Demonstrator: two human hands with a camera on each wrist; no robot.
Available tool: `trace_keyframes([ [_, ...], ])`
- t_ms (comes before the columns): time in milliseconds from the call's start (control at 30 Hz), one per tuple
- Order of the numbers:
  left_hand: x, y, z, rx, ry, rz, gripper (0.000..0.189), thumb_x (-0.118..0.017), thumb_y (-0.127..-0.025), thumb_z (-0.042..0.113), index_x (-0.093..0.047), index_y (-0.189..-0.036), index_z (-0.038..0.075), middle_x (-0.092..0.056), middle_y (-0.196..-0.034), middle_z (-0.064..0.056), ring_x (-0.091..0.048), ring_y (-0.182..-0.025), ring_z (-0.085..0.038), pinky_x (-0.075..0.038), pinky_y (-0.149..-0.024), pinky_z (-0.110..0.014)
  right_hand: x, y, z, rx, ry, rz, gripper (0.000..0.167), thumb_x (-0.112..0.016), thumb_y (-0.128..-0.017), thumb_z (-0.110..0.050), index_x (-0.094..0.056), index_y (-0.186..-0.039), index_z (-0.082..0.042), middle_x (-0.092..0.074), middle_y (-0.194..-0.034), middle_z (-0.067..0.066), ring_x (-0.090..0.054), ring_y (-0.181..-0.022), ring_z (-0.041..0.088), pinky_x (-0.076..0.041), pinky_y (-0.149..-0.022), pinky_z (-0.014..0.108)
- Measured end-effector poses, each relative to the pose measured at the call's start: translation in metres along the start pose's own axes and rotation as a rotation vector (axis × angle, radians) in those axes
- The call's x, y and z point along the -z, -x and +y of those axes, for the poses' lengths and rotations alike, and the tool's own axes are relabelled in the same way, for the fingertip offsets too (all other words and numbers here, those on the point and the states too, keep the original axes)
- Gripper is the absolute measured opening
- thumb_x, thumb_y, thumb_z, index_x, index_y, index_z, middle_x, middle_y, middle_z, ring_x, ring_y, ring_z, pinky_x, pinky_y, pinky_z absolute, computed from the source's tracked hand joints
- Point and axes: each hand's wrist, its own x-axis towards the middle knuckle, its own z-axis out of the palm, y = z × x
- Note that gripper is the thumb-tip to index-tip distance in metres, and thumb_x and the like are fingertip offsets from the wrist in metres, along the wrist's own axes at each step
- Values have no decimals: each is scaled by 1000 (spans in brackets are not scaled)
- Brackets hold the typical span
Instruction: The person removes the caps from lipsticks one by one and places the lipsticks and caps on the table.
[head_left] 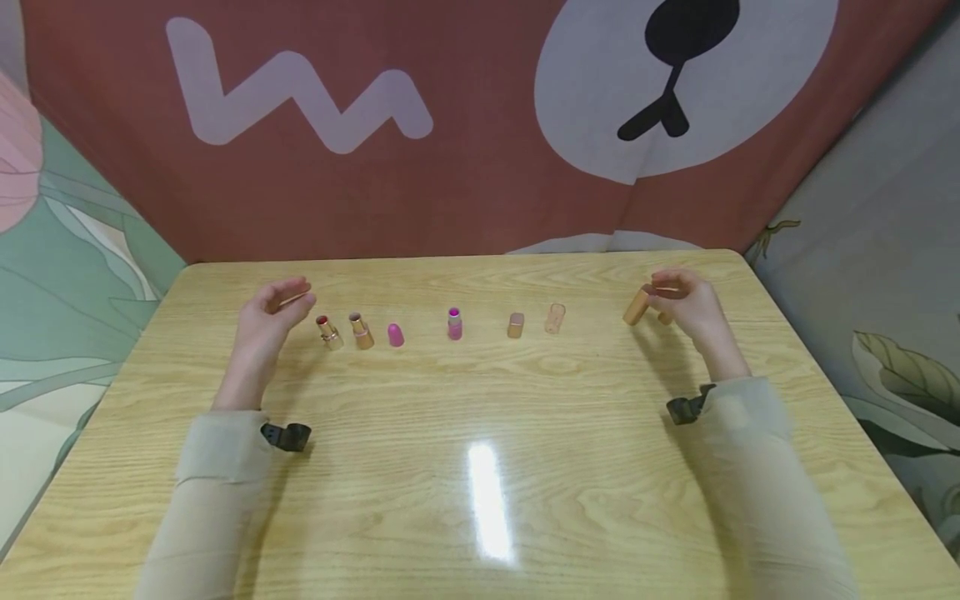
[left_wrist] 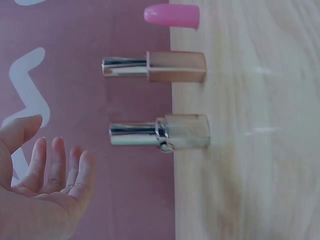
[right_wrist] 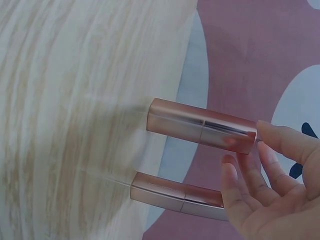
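My right hand (head_left: 686, 304) pinches the top end of a capped rose-gold lipstick (right_wrist: 200, 126), which leans a little in the head view. Beside it stands a second capped rose-gold lipstick (right_wrist: 175, 194), partly hidden behind the fingers. On the left, my left hand (head_left: 273, 312) is held above the table with loosely bent fingers and nothing in them. Nearest to it stands an uncapped lipstick (left_wrist: 160, 132) with a clear base, silver tube and red top. Just past that is another uncapped lipstick (left_wrist: 175, 66) with a gold base.
A pink cap (head_left: 395, 335), an open pink lipstick (head_left: 454, 324), a gold cap (head_left: 515, 325) and a clear cap (head_left: 555, 318) stand in a row across the wooden table (head_left: 390, 483). A red printed cloth (head_left: 480, 192) hangs behind the table's back edge.
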Motion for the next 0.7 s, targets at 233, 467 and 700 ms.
trace_keyframes([
  [233,-7,3,8,-6,8,-3,21,-66,-91,22,-55,-106,30,-56,-104,21,-56,-96,9,-43,-83,-5,-3,0,2,-9,69,11,19,-63,-91,-6,-57,-107,-12,-55,-78,-34,-53,-75,-18,-47,-59,14],
  [467,-14,7,14,1,-90,20,19,-62,-93,23,-53,-106,33,-55,-104,23,-54,-99,8,-41,-103,-22,-5,-1,2,-9,123,13,38,-62,-92,-9,-50,-124,8,-51,-78,-35,-50,-72,-18,-46,-59,17],
  [700,-23,10,17,-25,-135,40,23,-62,-93,23,-54,-115,24,-55,-102,24,-53,-99,8,-44,-84,-4,-5,-3,3,-18,148,12,39,-61,-92,-11,-49,-125,7,-50,-78,-36,-49,-75,-17,-45,-61,17],
])
